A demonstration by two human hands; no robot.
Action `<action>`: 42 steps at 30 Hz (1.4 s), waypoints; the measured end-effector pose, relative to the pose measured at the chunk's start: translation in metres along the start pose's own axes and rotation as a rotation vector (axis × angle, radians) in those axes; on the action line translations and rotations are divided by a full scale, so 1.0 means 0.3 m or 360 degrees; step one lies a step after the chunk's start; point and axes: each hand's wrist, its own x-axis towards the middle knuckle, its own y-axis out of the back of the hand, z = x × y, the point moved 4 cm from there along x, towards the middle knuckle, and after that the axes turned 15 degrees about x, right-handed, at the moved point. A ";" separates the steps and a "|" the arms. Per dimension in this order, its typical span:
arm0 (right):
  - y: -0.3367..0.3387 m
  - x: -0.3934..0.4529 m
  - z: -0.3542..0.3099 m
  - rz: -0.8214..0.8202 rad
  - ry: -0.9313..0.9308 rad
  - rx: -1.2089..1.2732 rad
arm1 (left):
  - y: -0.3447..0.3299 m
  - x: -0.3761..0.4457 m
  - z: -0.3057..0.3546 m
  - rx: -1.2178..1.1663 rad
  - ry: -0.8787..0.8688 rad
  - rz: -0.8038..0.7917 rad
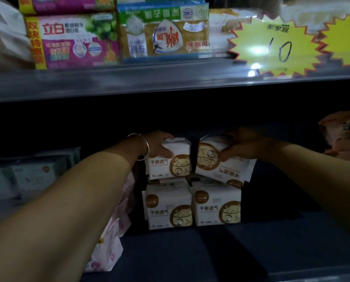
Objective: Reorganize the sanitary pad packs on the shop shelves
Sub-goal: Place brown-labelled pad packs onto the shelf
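The left hand [160,146] grips the upright upper-left pack [169,159], printed 干爽透气 and 10·240, steadying it on the lower packs [190,206] at six o'clock. At three o'clock, the right hand [241,144] holds a tilted, upside-down pack [221,165], probably to seat it alongside. Overhead, soap reads 立白 [72,39]; a tag [276,47] says 10.

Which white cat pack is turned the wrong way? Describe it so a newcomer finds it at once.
Look at the dark lower shelf, under the yellow starburst price tags. Four white cat-print packs stand two over two. It is the upper right pack, gripped by the right hand: tilted, its print upside down, unlike the other three.
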 end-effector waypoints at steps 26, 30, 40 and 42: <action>-0.091 0.150 0.048 -0.0022 0.0080 -0.0164 | -0.274 0.197 -0.021 0.0819 0.0381 0.0577; -0.090 0.142 0.049 0.0007 0.0093 -0.0119 | -0.284 0.199 -0.025 0.0669 0.0394 0.0467; -0.050 0.089 0.056 0.0246 0.0043 0.0607 | -0.205 0.138 0.058 -0.0586 0.0111 0.0713; -0.053 0.076 0.072 0.0317 -0.0016 0.0916 | -0.188 0.098 0.080 -0.1082 0.0159 0.0588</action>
